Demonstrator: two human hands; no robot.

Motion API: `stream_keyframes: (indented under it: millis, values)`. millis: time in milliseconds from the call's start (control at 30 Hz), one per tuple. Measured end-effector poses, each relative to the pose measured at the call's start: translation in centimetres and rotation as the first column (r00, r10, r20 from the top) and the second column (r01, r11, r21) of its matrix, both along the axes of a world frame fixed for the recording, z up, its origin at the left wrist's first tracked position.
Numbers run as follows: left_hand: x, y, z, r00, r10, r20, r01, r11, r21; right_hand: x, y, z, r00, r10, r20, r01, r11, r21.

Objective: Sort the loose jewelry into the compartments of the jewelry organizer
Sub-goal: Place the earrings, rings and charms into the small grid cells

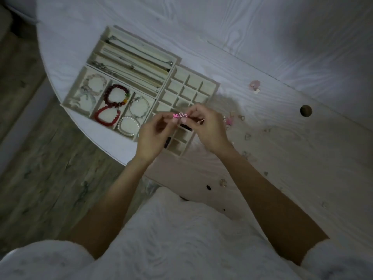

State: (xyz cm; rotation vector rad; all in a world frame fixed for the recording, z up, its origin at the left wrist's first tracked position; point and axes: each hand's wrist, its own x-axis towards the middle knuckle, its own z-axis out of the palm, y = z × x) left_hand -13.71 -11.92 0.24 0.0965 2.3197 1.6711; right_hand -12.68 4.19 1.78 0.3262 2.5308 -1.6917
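Hands meet above the small-grid tray of the jewelry organizer; left hand pinches a pink butterfly piece, right hand pinches a paler butterfly piece, the two pieces just beside each other. Bracelet tray holds a dark red bead bracelet, a red bracelet and a pearl bracelet; long tray has chains. Loose jewelry lies scattered on the white counter right of the organizer
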Motion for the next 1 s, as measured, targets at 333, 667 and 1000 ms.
stream_keyframes:
  millis: [333, 667, 1000]
  values:
    - [-5.1, -1.8, -2.8, 0.983, -0.153, -0.097, 0.11, 0.93, -0.351, -2.0, -1.8, -3.9, 0.995, -0.035, 0.095, 0.012, 0.973, 0.232]
    - [-3.5, -3.1, -1.6, 0.94, -0.217, -0.264, 0.016, 0.799, -0.601, -1.7, -1.2, -3.9, 0.987, -0.049, -0.152, 0.115, 0.878, 0.465]
    - [-1.5, -2.7, -3.6, 0.864, -0.376, -0.335, 0.039, 0.713, -0.7, -1.8, -1.9, -4.5, 0.921, 0.387, -0.053, -0.196, 0.575, 0.794]
